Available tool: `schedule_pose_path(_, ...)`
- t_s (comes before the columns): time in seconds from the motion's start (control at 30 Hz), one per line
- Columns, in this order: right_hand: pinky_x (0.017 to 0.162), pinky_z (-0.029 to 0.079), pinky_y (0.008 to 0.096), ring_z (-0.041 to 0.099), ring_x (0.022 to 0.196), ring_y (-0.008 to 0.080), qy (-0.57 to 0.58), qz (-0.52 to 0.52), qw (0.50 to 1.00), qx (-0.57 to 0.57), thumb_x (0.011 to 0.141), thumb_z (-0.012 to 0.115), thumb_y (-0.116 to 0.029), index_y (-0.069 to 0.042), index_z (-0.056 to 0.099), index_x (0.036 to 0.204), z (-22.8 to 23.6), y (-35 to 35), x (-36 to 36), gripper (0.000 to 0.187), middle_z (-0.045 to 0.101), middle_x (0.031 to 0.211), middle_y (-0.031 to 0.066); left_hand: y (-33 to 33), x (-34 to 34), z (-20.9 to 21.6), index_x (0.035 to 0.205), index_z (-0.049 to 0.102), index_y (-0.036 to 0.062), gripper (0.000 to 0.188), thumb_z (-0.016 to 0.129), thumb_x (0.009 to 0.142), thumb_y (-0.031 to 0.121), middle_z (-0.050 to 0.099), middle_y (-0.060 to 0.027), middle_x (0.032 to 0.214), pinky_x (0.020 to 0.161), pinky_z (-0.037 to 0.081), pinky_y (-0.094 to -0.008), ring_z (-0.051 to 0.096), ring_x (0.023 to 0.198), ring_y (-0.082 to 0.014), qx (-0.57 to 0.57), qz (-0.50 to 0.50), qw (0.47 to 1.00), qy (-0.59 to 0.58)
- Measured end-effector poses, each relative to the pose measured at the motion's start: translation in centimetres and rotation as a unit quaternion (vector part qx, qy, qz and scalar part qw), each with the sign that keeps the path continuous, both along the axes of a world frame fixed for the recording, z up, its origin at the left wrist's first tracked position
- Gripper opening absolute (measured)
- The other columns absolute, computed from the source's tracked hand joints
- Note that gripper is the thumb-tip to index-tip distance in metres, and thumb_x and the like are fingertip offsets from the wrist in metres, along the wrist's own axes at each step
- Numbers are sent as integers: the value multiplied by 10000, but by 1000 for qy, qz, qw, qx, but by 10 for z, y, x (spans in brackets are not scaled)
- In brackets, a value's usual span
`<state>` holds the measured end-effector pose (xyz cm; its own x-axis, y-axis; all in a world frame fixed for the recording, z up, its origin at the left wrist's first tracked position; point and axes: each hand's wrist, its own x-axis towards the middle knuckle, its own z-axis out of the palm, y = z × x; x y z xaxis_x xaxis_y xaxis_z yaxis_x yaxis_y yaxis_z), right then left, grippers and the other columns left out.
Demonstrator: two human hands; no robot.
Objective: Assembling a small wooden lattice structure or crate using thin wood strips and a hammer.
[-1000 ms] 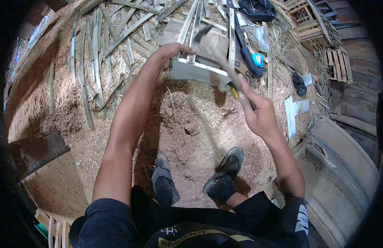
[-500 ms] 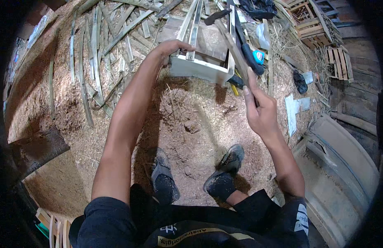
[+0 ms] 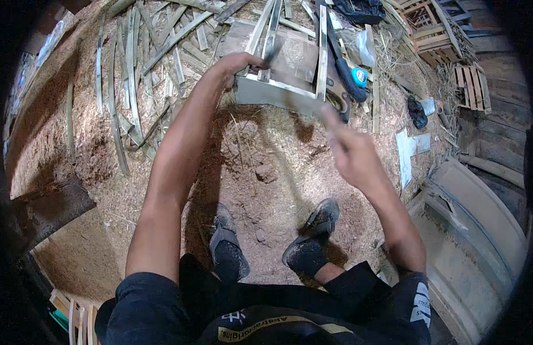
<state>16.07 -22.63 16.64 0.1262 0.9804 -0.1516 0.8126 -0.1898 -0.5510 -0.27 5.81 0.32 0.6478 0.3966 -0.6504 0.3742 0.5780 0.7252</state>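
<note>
My right hand (image 3: 353, 155) is wrapped round the handle of a hammer (image 3: 328, 117), smeared by motion. Its blurred head is close to my left fingertips, over the front of a wooden frame (image 3: 272, 95) with a pale front board. My left hand (image 3: 239, 64) is at that board's top edge, by the end of a narrow wooden slat (image 3: 271, 37). The left fingers are drawn together; what they pinch, if anything, is hidden. Another slat (image 3: 258, 29) lies just left of it, and a third slat (image 3: 322, 54) runs along the frame's right side.
Right of the frame lie a handsaw with a wooden handle (image 3: 339, 96) and a blue tape measure (image 3: 359, 76). Loose wooden strips (image 3: 131, 75) litter the sawdust at the left. Slatted crates (image 3: 433, 37) stand at the far right; a curved grey panel (image 3: 479, 201) is near right.
My right hand has swung the hammer down and left, bringing its head from above the frame's right side toward my left fingertips. My left hand has stayed nearly in place.
</note>
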Motion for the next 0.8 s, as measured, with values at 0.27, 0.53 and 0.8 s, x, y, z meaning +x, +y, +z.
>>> schedule_pose_path(0.27,698,524,347,691,742,200,-3,21,1000,-6,966,576,-66,-58,576,1371,1,0,2,405,718,988,234,4,5,-12,970,752,45,272,725,827,275,714,-55,913,721,513,-299,646,742,-166,9,16,1000,-19)
schedule_pose_path(0.53,701,534,442,701,755,364,-17,28,999,7,927,585,-55,-71,521,1414,0,7,2,492,669,840,272,0,4,2,956,739,81,269,778,790,289,661,-40,861,651,511,-326,608,733,-160,14,9,1000,0)
schedule_pose_path(0.8,642,529,406,688,680,303,17,-21,1000,14,931,575,-39,-73,511,1428,7,4,0,503,665,787,237,1,6,-7,961,755,90,269,713,831,322,654,-23,885,732,488,-319,596,780,-156,64,-20,998,6)
